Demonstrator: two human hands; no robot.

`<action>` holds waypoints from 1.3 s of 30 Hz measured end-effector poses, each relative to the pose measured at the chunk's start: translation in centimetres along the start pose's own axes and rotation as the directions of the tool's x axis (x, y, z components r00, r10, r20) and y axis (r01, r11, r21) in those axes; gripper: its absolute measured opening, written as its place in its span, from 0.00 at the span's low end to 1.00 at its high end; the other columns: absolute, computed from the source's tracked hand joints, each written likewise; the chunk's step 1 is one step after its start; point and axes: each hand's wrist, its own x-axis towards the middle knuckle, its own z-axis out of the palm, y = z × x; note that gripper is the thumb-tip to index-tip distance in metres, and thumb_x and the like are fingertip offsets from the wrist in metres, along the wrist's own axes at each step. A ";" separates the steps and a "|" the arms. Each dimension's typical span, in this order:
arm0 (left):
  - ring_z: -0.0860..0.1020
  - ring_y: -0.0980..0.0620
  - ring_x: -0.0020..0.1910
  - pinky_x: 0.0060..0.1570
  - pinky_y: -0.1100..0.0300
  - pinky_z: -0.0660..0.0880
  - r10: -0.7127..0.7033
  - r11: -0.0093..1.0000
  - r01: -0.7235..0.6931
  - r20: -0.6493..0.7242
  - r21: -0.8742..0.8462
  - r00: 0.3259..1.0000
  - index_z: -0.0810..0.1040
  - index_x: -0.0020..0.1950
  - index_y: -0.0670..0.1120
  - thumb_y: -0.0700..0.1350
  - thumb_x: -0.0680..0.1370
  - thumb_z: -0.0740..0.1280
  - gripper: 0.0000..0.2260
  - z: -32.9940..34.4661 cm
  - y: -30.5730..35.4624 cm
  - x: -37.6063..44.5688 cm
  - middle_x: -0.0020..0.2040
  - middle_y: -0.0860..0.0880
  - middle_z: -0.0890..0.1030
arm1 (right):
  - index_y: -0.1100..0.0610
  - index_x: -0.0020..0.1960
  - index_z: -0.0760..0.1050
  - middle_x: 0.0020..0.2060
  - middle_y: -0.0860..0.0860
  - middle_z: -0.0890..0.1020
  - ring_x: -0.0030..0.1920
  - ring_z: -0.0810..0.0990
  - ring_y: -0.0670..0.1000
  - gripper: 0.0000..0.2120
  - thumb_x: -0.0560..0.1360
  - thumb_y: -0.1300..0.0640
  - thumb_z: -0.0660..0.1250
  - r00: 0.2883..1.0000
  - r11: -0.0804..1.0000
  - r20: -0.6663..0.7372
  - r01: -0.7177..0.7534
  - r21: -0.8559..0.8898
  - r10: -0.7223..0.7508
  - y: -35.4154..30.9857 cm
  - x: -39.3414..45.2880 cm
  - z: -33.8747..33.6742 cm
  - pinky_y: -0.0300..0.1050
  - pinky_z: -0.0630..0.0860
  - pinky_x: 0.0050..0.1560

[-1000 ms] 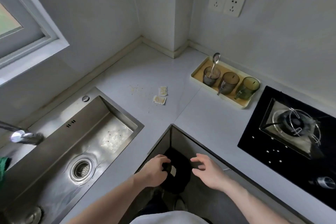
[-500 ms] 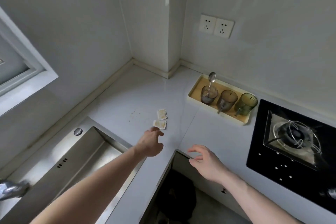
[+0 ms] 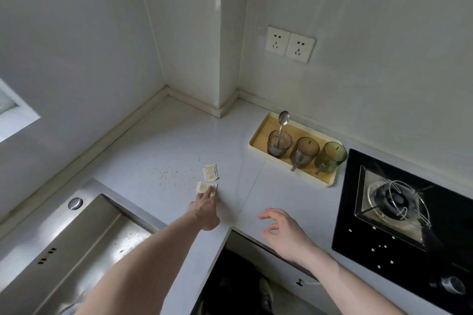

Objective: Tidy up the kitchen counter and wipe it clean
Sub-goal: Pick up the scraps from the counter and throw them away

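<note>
Left hand reaches the litter on the counter

The counter (image 3: 166,140) now fills the view, where a second ago the gaze hung over the dark gap below; the left hand (image 3: 204,210) has stretched forward, straight fingers touching the nearer torn packet (image 3: 203,186), gripping nothing yet; the right hand (image 3: 284,231) hovers loose and empty; the second packet (image 3: 211,172) and the crumbs (image 3: 167,174) lie just beyond, so tidying is only starting.
</note>
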 end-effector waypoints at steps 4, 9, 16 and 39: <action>0.58 0.44 0.77 0.70 0.47 0.71 -0.030 0.999 0.029 -0.025 -0.037 0.999 0.58 0.82 0.45 0.42 0.76 0.63 0.34 0.3 0.4 0.5 0.82 0.54 0.49 | 0.40 0.66 0.72 0.69 0.37 0.65 0.62 0.75 0.42 0.15 0.80 0.52 0.63 0.998 0.999 0.053 0.027 -0.039 -0.025 -0.2 1.4 -1.4 0.40 0.74 0.63; 0.61 0.43 0.75 0.72 0.47 0.69 -0.060 0.988 0.048 -0.077 -0.146 0.995 0.56 0.82 0.43 0.42 0.76 0.61 0.34 0.1 0.8 0.5 0.80 0.50 0.58 | 0.42 0.67 0.72 0.67 0.37 0.65 0.64 0.74 0.43 0.15 0.82 0.53 0.63 0.991 0.992 0.112 0.079 -0.098 -0.068 -0.8 4.6 -2.9 0.37 0.75 0.58; 0.63 0.45 0.75 0.72 0.54 0.68 -0.111 0.934 0.040 -0.181 -0.356 0.977 0.61 0.82 0.44 0.39 0.76 0.60 0.32 1.1 -0.6 -3.9 0.81 0.49 0.61 | 0.48 0.72 0.70 0.72 0.43 0.66 0.61 0.73 0.44 0.20 0.81 0.55 0.63 0.958 0.939 0.238 0.223 -0.261 -0.162 -3.1 10.6 -2.0 0.39 0.71 0.65; 0.69 0.66 0.69 0.69 0.65 0.69 -0.395 0.613 0.004 -0.302 -0.790 0.867 0.70 0.77 0.55 0.39 0.77 0.61 0.28 1.6 -0.3 -17.9 0.69 0.73 0.64 | 0.56 0.79 0.58 0.79 0.48 0.56 0.77 0.59 0.53 0.34 0.74 0.59 0.63 0.896 0.600 0.414 0.422 -0.679 -0.162 -7.6 20.9 4.7 0.51 0.63 0.75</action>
